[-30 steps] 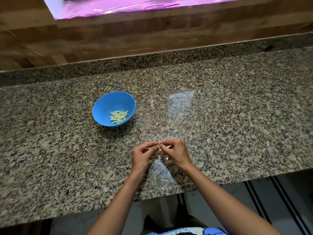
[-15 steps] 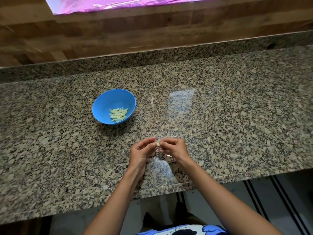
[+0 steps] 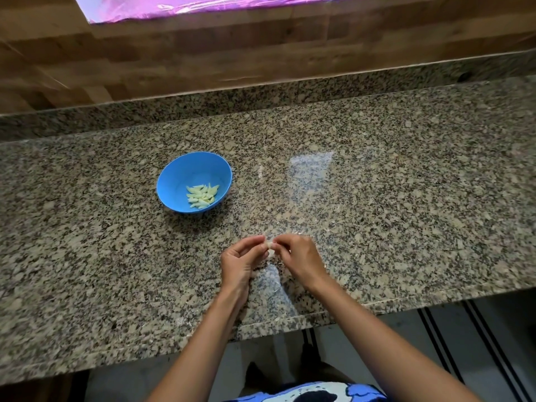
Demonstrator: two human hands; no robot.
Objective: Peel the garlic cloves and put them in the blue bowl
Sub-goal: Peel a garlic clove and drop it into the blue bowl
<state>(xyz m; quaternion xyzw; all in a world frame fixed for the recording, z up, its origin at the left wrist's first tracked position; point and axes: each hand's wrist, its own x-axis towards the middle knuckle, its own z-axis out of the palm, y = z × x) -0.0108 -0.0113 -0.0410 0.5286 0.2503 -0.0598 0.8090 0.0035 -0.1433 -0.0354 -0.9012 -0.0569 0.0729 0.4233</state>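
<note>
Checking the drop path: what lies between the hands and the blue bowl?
Only bare granite counter, in the head view, between the blue bowl and the clove.

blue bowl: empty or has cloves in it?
Not empty. The blue bowl stands upright on the counter with a small pile of peeled cloves at its bottom, far from full; most of the inner wall is bare.
</note>
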